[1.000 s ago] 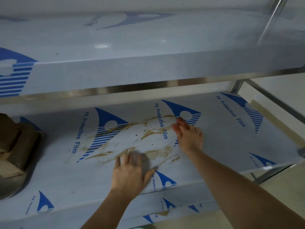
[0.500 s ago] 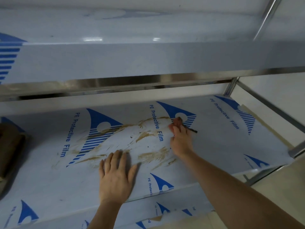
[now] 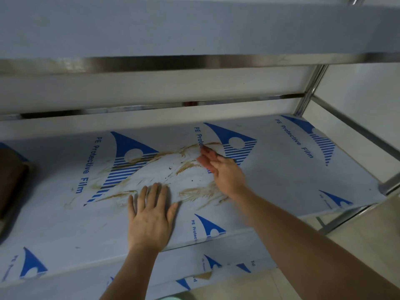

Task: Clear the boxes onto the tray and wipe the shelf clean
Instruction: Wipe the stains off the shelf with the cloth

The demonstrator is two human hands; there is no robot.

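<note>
Shelf [image 3: 281,176]: metal rack level covered in white film printed with blue triangles and "PE Protective Film". It fills most of the view, under an upper shelf [image 3: 194,29] with a steel front edge.

Brown smears [image 3: 190,165] streak the film across the middle of the shelf, from the left blue triangle over to the wrist of the right hand; small dark specks sit among them.

Boxes [image 3: 10,182]: dark brown shapes at the far left edge of the same shelf, cut off by the frame. Well apart from both hands. Whether they sit on a tray cannot be told.

Left hand [image 3: 149,215]: laid palm down on the film near the front edge, fingers straight and slightly spread, thumb out to the side. Fingertips reach the lower edge of the smears. It holds nothing.

Right hand [image 3: 225,172]: further back on the shelf, over the right end of the smears, fingers extended toward the rear and close together, tips reddish. Blurred; cannot tell whether anything lies under or between the fingers.
</note>
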